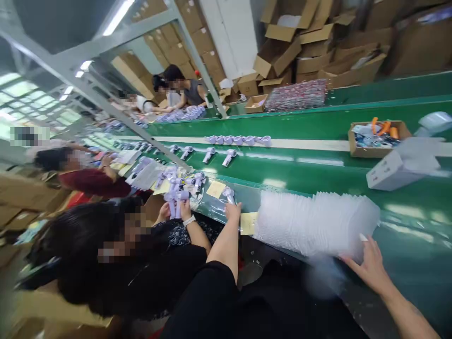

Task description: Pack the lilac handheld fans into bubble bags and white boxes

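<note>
My left hand [233, 212] reaches out over the near edge of the bench, its fingers closed about the handle of a small pale handheld fan [229, 193]. To the right, a long row of translucent white bubble-wrap bags [303, 221] stands packed together. At the right end of that row is my right hand [372, 266], thumb and fingers apart, against the last bag. Something white shows at one of its fingertips. Yellow paper slips [249, 223] lie between my left hand and the bags.
A co-worker [106, 254] at my left holds a lilac fan [174, 200]. Several fans [229, 157] lie along the green conveyor [268, 172]. A white box [399, 165] and a carton of parts [369, 150] stand at the right. A metal post [141, 132] slants across the left.
</note>
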The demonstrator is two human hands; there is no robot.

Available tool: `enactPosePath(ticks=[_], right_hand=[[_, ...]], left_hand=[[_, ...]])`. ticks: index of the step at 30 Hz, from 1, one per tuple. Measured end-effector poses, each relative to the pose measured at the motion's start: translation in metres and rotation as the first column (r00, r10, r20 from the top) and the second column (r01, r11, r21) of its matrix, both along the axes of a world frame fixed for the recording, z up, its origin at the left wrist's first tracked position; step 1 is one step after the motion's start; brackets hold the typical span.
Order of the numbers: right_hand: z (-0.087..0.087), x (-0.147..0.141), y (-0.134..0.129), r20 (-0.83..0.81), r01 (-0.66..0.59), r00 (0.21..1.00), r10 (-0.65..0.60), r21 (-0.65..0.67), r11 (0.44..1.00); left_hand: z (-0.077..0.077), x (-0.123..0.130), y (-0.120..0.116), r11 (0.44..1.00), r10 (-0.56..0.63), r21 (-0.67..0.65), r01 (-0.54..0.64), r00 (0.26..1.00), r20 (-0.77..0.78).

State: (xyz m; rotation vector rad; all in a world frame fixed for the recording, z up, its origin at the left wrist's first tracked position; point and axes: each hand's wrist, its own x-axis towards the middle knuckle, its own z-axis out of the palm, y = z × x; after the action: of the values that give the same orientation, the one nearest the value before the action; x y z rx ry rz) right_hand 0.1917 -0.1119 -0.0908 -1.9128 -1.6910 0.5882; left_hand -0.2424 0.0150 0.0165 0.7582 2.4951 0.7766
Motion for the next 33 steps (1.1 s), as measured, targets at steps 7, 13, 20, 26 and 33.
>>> enactPosePath(ticks=[7, 13, 20, 26, 33], right_hand=[[0.047, 0.000, -0.037, -0.171, 0.310, 0.940, -0.296, 0.061, 0.949], [0.095, -0.027, -0.041, -0.808, 0.490, 0.297, -0.508, -0.328, 0.808], [0.102, 0.018, -0.042, -0.895, 0.370, -0.033, -0.445, -0.425, 0.826], [0.095, 0.060, -0.095, -0.787, 0.312, -0.154, -0.598, -0.613, 0.726], [0.111, 0.054, -0.100, -0.802, 0.058, -0.234, -0.549, -0.576, 0.816]], left_hand=[[-0.001, 0.024, 0.000, 0.995, -0.038, 0.103, 0.000, 0.930, 0.365], [0.022, 0.172, -0.062, 0.887, -0.450, 0.355, 0.296, 0.379, 0.809], [0.015, 0.309, -0.093, -0.069, -0.939, 0.269, 0.961, -0.153, 0.307], [-0.013, 0.348, -0.061, -0.326, -0.945, -0.159, 0.932, -0.326, 0.030], [-0.006, 0.367, -0.042, -0.145, -0.974, -0.098, 0.985, -0.125, 0.191]])
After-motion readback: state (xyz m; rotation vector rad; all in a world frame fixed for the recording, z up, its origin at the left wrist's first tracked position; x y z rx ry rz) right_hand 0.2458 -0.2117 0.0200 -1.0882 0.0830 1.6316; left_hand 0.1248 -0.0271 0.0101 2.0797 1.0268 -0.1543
